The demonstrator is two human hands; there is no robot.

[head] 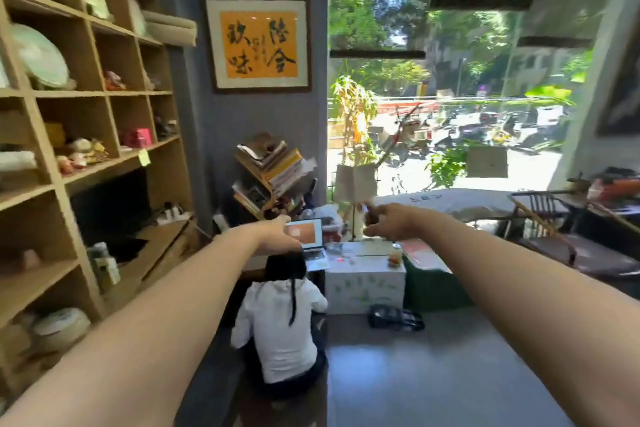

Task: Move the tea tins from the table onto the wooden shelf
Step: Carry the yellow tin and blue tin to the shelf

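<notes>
Both bare arms stretch straight forward into a blurred room. The left hand is seen from the back, its fingers pointing away, so whether they are spread or curled cannot be told; nothing shows in it. The right hand has loosely bent fingers with a small dark smudge at the tips. It may be something held or only background, and the blur does not let me say which.

No tea tin can be picked out with certainty anywhere in view, and the table that carries them cannot be identified, so the direction from fingers to tin and the tin's long axis are unknown.

The wooden shelf fills the left side: pale, matte boards in square cubbies, holding round wrapped cakes, small boxes and trinkets. It lies to the left of both hands, so the left hand is nearer to it.

Ahead, a person in a white top sits on the dark, glossy floor beside a laptop and a white box. A framed orange calligraphy sheet hangs on the grey wall beside a bright window.
</notes>
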